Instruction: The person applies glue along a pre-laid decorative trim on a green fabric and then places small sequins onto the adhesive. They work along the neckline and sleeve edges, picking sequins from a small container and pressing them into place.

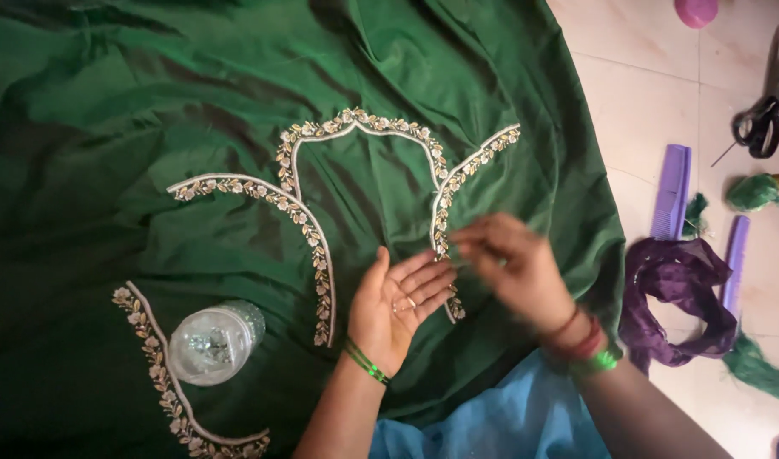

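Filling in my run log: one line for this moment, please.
left hand: open, palm up | right hand: blurred, fingers over palm | under: green embroidered cloth | near: clear round jar

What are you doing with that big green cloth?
A person sits over a green cloth spread out flat, with gold and white beaded trim stitched on it in curved outlines. The left hand lies palm up and open on the cloth, something tiny on it. The right hand, blurred, has its fingers pinched just above that palm. A clear jar of sparkly bits lies on the cloth. On the floor beside are scissors, purple combs and purple fabric.
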